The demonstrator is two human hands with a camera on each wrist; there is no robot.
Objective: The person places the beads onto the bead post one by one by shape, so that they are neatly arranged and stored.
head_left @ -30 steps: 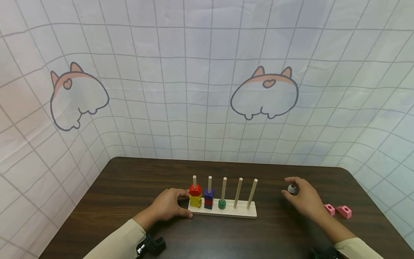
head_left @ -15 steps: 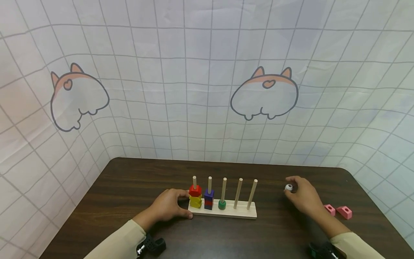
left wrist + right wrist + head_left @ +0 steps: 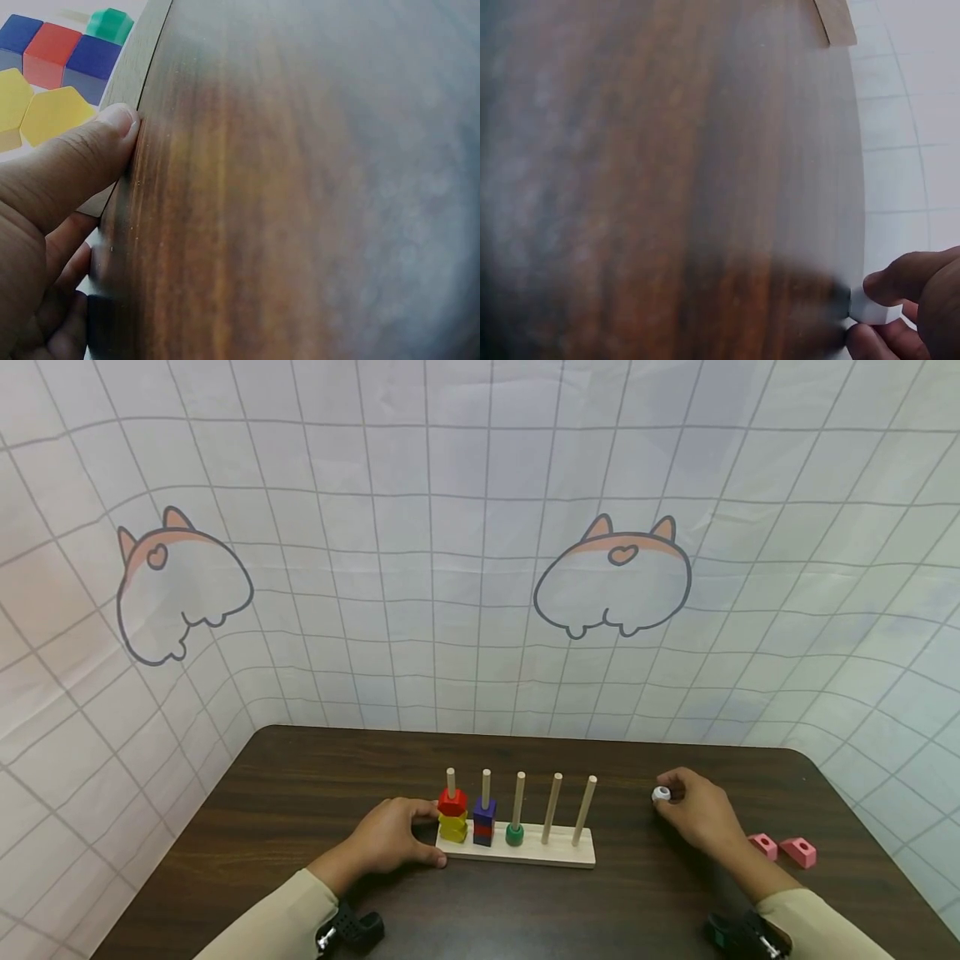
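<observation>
My left hand (image 3: 386, 835) grips the left end of a wooden peg board (image 3: 555, 853), thumb along its front edge. Five-sided yellow beads (image 3: 56, 116) sit under a red bead (image 3: 452, 802) on the leftmost peg. Blue and red square beads (image 3: 484, 821) fill the second peg's lower part, and a green bead (image 3: 514, 834) sits low on the third. The two right pegs are bare. Off to the right, my right hand (image 3: 697, 810) pinches a small white bead (image 3: 661, 794) with a hole, between thumb and fingers at the table surface.
Two pink beads (image 3: 798, 852) with holes lie on the dark wooden table (image 3: 525, 918), beside my right wrist. Behind the table's far edge hangs a white gridded curtain (image 3: 450, 610) with cartoon animal prints.
My right hand has shifted slightly left with the white bead, its fingers drawing in around it. The left hand and the peg board have stayed put.
</observation>
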